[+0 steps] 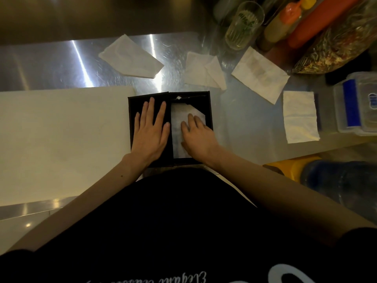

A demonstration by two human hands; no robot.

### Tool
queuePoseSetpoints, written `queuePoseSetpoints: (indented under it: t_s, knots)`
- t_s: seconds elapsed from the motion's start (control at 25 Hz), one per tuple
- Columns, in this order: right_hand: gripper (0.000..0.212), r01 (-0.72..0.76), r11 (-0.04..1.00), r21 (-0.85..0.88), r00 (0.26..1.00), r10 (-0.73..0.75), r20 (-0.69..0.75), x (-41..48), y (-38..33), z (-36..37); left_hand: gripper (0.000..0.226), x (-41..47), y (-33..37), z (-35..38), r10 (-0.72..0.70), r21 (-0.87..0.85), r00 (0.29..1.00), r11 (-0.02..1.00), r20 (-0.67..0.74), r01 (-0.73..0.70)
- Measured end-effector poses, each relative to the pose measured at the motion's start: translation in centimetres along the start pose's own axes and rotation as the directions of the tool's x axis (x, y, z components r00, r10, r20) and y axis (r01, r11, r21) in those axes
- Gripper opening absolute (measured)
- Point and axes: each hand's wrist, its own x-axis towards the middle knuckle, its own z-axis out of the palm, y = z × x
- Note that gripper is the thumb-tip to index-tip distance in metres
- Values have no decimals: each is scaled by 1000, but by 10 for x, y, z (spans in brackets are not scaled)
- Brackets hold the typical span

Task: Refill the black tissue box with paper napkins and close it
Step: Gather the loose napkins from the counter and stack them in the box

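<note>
The black tissue box (208, 103) lies on the steel counter in front of me, its top partly uncovered. My left hand (150, 129) rests flat, fingers spread, on the black lid panel (134, 105) over the box's left half. My right hand (195, 135) presses flat on a white paper napkin (177, 119) inside the uncovered right half. Several loose napkins lie beyond on the counter: one at the back left (130, 58), one at the back middle (202, 70), one to the right (259, 74) and one at the far right (299, 117).
A white cutting board (61, 139) lies left of the box. At the back right stand a glass (242, 25), sauce bottles (285, 21) and a bag of dried food (342, 43). A clear plastic container (359, 103) sits at the right edge.
</note>
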Motion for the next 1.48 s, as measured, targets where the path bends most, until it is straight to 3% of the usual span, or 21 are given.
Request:
queuePoseSetpoints:
  t_s: [0.2,0.32,0.48,0.92,1.48]
  knots:
    - [54,66,963,262,969,1,-247,-8,25,-22,57,-2,5,1,-32,-9,999,999,-22,32]
    - [46,57,912,406,907,123,-403,-12,65,-29,58,-3,10,1,-67,0,997,998,-34,67]
    - [43,-93,783,615,861,373,-345,-9,130,-18,58,-5,12,3,-84,17,995,996,-45,85]
    - [42,-358,822,443,834,495,-244,24,280,-9,58,-4,12,8,-117,-49,991,992,-70,114]
    - [24,-309,831,462,854,456,-250,70,292,-21,57,-4,14,15,-171,-68,981,984,-87,165]
